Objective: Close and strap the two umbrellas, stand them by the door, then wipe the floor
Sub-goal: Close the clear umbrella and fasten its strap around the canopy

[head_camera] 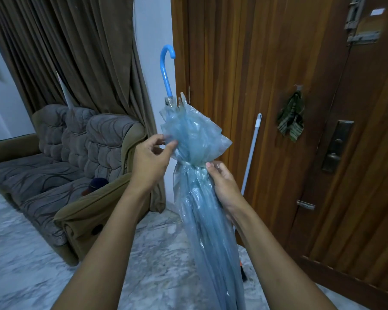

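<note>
A closed translucent blue umbrella (202,198) stands upright in front of me, its blue hooked handle (166,68) pointing up. A strap (192,164) cinches the canopy about the middle of the view. My right hand (222,186) grips the folded canopy just below that strap. My left hand (151,158) pinches the loose canopy edge above the strap with thumb and fingers. The umbrella's lower end runs out of the bottom of the frame. No second umbrella is in view.
A brown wooden door (289,108) with a handle (332,157) fills the right. A white mop pole (252,153) leans against it, and a green cloth (291,119) hangs on a hook. A sofa (65,164) and curtain (77,52) stand left. The floor (32,253) is marble.
</note>
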{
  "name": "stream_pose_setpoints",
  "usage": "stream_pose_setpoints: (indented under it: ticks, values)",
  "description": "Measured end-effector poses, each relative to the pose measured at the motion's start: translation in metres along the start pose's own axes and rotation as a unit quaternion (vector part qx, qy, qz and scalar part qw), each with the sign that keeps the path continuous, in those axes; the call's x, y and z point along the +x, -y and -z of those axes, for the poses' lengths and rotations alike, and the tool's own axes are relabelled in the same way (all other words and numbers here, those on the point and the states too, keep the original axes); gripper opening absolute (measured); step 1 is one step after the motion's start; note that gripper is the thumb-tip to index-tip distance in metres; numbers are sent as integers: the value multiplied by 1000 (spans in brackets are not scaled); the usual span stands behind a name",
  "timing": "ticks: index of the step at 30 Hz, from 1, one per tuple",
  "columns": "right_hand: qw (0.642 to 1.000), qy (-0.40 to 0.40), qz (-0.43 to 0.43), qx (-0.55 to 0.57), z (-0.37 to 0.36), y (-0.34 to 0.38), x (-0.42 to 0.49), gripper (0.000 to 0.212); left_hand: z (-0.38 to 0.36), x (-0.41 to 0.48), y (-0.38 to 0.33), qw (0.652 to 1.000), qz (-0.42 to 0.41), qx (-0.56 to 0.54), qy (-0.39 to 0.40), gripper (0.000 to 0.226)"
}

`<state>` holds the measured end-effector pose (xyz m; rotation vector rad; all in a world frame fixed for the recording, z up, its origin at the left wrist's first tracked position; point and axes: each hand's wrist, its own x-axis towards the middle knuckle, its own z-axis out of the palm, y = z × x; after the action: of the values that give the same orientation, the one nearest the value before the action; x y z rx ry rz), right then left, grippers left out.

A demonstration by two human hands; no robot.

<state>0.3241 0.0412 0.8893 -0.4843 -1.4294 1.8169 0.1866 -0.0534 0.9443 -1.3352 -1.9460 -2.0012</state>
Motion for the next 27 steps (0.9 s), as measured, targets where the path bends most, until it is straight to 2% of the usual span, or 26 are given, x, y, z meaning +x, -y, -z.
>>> stream_pose_setpoints:
  ticks: [1, 6, 9, 11, 14, 16, 18, 20, 22, 24, 27]
  values:
    - [1000, 2, 0, -8, 1, -1, 0, 18, -1, 0, -2, 1000, -18, 15, -16, 5]
    - [999, -6, 4, -47, 5, -8, -1, 10, -6, 2, -4, 987, -90, 125, -35, 16]
    - [999, -15, -1, -35, 7, -10, -1, 11, -6, 7, -5, 987, -64, 132, -65, 20]
    - [999, -25, -9, -38, 9, -12, -1, 11, -2, 11, -6, 997, -9, 73, -23, 20]
    - [998, -45, -29, -37, 16, -14, -1, 13, 8, 6, -8, 990, 52, -32, 125, 44]
    - [997, -50, -35, -41, 20, -13, 0, 15, 11, 0, -5, 985, 35, 25, 169, 48]
    - [997, -41, -37, -50, 20, -13, 0, 16, 7, -3, -1, 984, -22, 103, 146, 31]
    - [997, -24, -35, -61, 18, -13, -2, 16, 4, -1, -2, 984, -77, 121, 102, 14]
    - [996, -14, -31, -78, 16, -15, -3, 14, 4, 4, -5, 980, -100, 136, 102, 9]
    - [997, -15, -29, -74, 17, -17, -4, 13, 9, 6, -8, 972, -99, 156, 144, 15]
    - [997, -27, -36, -59, 20, -19, -5, 14, 16, 4, -9, 949, -96, 210, 216, 40]
